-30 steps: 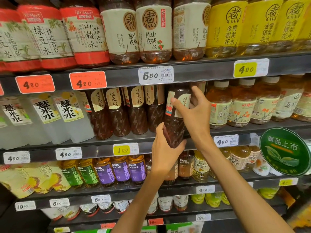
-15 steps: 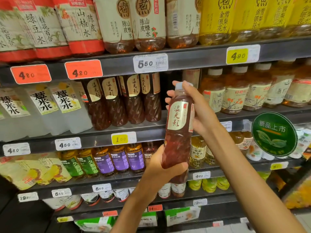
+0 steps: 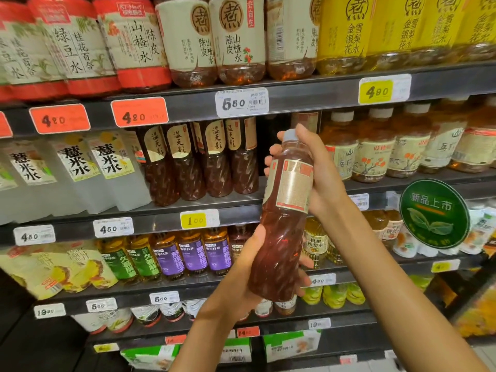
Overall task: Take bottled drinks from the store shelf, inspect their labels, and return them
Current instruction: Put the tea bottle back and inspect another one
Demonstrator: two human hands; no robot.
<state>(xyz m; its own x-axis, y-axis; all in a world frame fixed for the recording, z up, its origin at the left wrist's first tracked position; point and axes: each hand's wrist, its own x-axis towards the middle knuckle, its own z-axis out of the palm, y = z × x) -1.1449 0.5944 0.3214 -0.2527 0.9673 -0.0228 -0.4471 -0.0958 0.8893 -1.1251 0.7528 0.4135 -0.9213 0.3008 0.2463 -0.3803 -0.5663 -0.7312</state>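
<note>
one bottle (image 3: pixel 284 221) is held upright before the shelf (image 3: pixel 241 213), gripped low by the left hand (image 3: pixel 241 277) and near its cap by the right hand (image 3: pixel 316 170), fingers curled. four matching bottles (image 3: pixel 201 159) are shelved behind.

We're in a shop's drinks aisle: dark metal shelves (image 3: pixel 308 92) stacked tier on tier with rows of bottled drinks (image 3: pixel 185 162), price tags (image 3: pixel 241 102) in white, yellow and orange clipped along every edge, and a round green promotional sign (image 3: pixel 433 213) sticking out.
</note>
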